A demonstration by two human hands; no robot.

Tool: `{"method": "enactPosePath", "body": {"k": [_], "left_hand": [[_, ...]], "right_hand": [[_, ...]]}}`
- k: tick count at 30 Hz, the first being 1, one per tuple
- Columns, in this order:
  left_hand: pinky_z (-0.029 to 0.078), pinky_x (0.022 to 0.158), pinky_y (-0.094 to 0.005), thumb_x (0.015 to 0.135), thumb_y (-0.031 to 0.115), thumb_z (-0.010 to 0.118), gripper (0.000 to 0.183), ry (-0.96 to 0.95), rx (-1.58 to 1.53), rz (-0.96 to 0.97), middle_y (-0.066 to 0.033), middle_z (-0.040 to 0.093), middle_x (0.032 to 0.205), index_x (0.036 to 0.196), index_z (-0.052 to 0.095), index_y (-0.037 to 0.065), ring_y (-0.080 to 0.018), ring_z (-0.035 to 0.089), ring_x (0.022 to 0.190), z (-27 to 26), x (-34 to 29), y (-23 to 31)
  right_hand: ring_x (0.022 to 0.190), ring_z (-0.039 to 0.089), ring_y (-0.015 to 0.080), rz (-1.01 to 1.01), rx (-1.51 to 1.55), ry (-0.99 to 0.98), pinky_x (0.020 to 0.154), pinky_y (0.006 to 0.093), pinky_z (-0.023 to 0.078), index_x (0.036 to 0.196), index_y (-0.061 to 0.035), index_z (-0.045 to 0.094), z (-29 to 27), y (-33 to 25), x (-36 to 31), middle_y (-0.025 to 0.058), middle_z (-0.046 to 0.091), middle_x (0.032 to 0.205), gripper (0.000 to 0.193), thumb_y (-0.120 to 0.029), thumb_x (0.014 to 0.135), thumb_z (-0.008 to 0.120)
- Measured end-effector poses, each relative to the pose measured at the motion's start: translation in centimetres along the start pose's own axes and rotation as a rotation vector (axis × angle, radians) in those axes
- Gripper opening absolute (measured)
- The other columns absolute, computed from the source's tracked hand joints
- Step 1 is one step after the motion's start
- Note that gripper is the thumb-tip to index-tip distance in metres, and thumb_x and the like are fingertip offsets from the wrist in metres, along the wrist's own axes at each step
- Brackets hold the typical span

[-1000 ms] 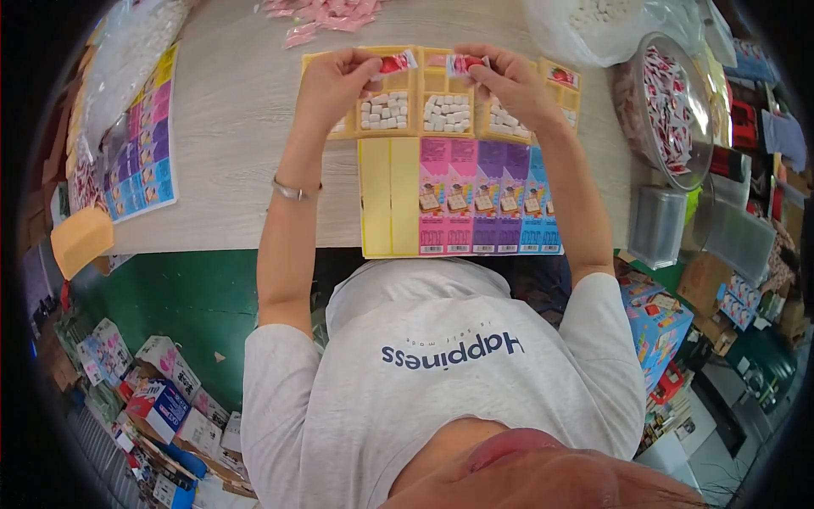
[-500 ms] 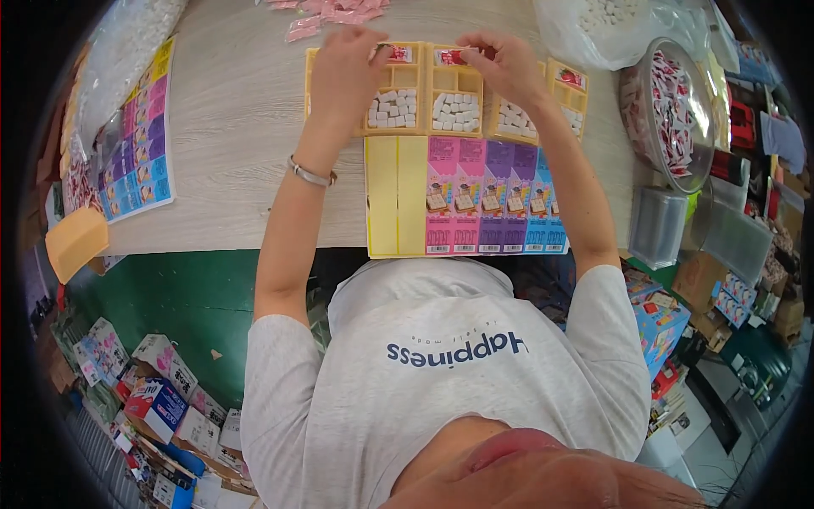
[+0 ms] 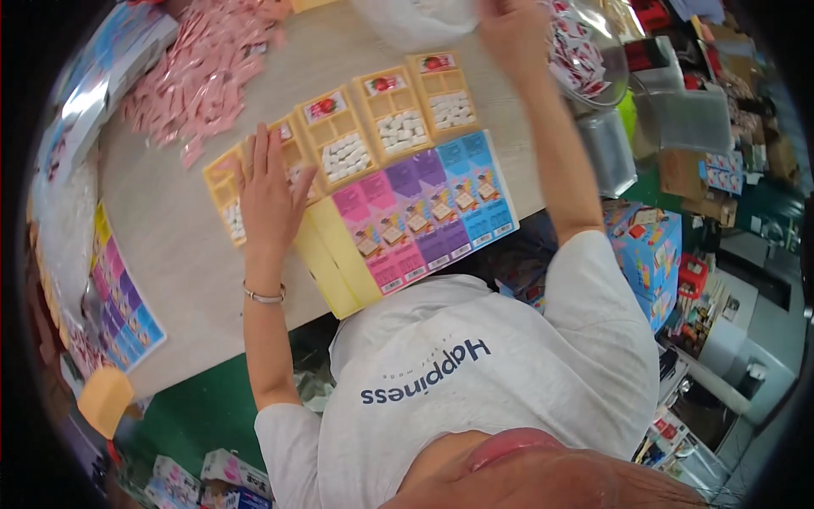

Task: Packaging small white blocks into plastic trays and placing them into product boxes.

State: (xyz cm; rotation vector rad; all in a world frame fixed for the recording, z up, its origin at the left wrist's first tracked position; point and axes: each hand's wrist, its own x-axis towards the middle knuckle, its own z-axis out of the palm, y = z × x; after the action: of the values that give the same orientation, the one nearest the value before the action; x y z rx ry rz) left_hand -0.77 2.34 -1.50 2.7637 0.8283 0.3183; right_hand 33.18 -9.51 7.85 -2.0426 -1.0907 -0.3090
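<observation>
From here I see the right grip (image 3: 514, 41) has swung away from the yellow trays (image 3: 381, 103), while the left grip (image 3: 273, 197) has flattened over those at the row's left end. Its fingers lie loosely extended, nothing visibly held; the right one is blurred, so I can't tell. Three trays right of the left grip each hold a red sachet above white pieces (image 3: 346, 158). Beside the right grip, a clear bowl (image 3: 624, 75) brims with red-and-white sachets (image 3: 578, 58).
</observation>
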Motion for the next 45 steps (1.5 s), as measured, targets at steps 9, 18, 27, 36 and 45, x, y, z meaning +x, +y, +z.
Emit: {"method": "enactPosePath", "body": {"k": [9,18,27,36,45], "left_hand": [[0.027,0.119,-0.0496,0.099,0.052,0.052,0.072,-0.031,0.088,0.014,-0.0115,0.039,0.157,0.150,0.040,0.004,-0.0308,0.035,0.146,0.8,0.9,0.7],[0.025,0.118,-0.0545,0.098,0.053,0.053,0.071,0.051,0.220,-0.007,-0.0133,0.042,0.154,0.149,0.041,0.005,-0.0320,0.038,0.143,1.1,0.6,0.9],[0.037,0.109,-0.0505,0.095,0.035,0.066,0.057,0.322,-0.156,-0.025,-0.0181,0.055,0.135,0.141,0.051,0.005,-0.0359,0.050,0.126,-3.3,0.1,2.5],[0.055,0.069,-0.0244,0.083,0.011,0.081,0.039,0.093,-1.403,-0.305,-0.0077,0.072,0.106,0.118,0.068,-0.001,-0.0120,0.068,0.082,-5.8,-1.9,9.3],[0.052,0.070,-0.0245,0.092,0.016,0.071,0.022,0.052,-0.907,-0.514,-0.0020,0.074,0.087,0.106,0.074,-0.001,-0.0081,0.066,0.077,-6.0,-1.4,-7.0]], "right_hand": [[0.088,0.070,0.0342,-0.120,-0.755,-0.605,0.078,0.0456,0.055,0.097,-0.0152,0.078,-4.2,22.1,8.8,0.0137,0.074,0.097,0.027,-0.035,0.085,0.066],[0.087,0.071,0.0349,-0.075,-0.736,-0.576,0.080,0.0468,0.055,0.092,-0.0100,0.078,-4.4,14.8,7.6,0.0185,0.073,0.095,0.023,-0.024,0.088,0.060],[0.090,0.072,0.0334,0.199,-0.469,-0.281,0.083,0.0461,0.055,0.095,-0.0026,0.074,-6.2,20.9,7.4,0.0170,0.074,0.091,0.029,-0.025,0.090,0.057],[0.064,0.048,0.0012,0.224,0.792,-0.814,0.055,0.0185,0.036,0.100,-0.0055,0.068,-2.5,-6.5,-8.4,-0.0071,0.057,0.073,0.014,-0.015,0.102,0.059],[0.072,0.056,0.0042,0.346,1.023,-0.700,0.064,0.0204,0.046,0.127,-0.0018,0.059,5.4,-13.0,-14.5,0.0009,0.065,0.100,0.027,-0.009,0.102,0.057]]}}
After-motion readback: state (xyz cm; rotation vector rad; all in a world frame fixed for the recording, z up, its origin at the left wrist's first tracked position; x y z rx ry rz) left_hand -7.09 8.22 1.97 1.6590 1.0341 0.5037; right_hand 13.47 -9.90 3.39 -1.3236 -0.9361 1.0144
